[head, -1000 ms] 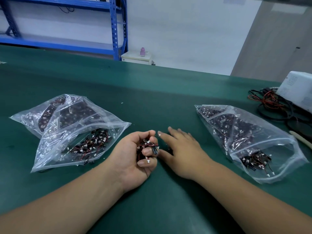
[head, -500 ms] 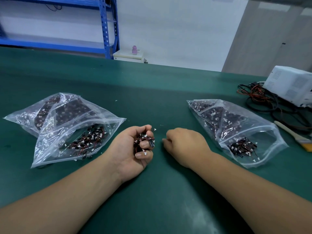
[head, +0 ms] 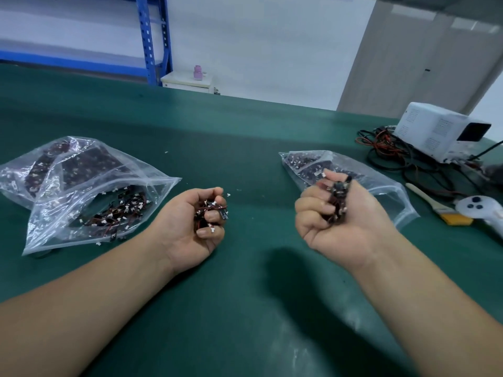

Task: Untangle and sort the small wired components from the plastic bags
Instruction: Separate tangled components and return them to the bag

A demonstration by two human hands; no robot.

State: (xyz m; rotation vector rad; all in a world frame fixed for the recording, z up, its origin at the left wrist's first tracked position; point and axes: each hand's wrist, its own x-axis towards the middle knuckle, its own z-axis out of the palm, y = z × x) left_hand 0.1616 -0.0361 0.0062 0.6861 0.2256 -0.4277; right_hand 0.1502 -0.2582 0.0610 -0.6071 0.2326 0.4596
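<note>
Left hand [head: 187,227] is resting on the green table [head: 245,308], palm up, fingers curling round a tangled bunch of wired components [head: 209,213]: red and black leads, white plugs, small black bodies poking out between the fingertips. Right hand [head: 343,229] is gripping a second bunch [head: 337,197] in a closed fist, thumb side toward the camera, dark parts sticking up past the knuckles; its shadow is falling on the table nearer the person. The two hands are sitting well apart. Just beside the left hand, a clear front bag [head: 68,227] is lying flat with its mouth facing that hand, loose components spilling toward the opening; a rear bag [head: 21,178] is lying partly under it, holding darker packed rows. Behind the right hand, a right bag [head: 386,191] is lying open-mouthed, more components showing through at its far end. A few white specks are scattering the table between the bags. Further right, a brush [head: 438,205] and a white controller [head: 481,210] are lying near the edge, with a tangle of cables [head: 394,156] running to a white box [head: 441,131]. Beyond the table, a blue shelf [head: 152,39] is standing against the wall, a pink bottle [head: 197,72] sitting on a low white cabinet [head: 187,83] beside it.
</note>
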